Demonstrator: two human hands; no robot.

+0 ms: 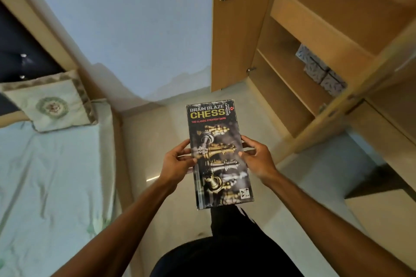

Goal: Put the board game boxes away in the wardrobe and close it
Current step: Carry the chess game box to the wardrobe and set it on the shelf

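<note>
A long black chess box (217,139) with gold and silver pieces printed on its lid is held flat in front of me above the floor. My left hand (176,163) grips its left edge and my right hand (258,156) grips its right edge, thumbs on the lid. The wooden wardrobe (315,36) stands to the upper right with its left door (236,29) swung wide. Its shelves are in view, the box still a good way short of them.
Grey patterned boxes (322,69) are stacked on a lower wardrobe shelf at the right. A bed (51,175) with a pale green sheet and a pillow (49,103) fills the left side. Pale floor runs between bed and wardrobe. My legs are below the box.
</note>
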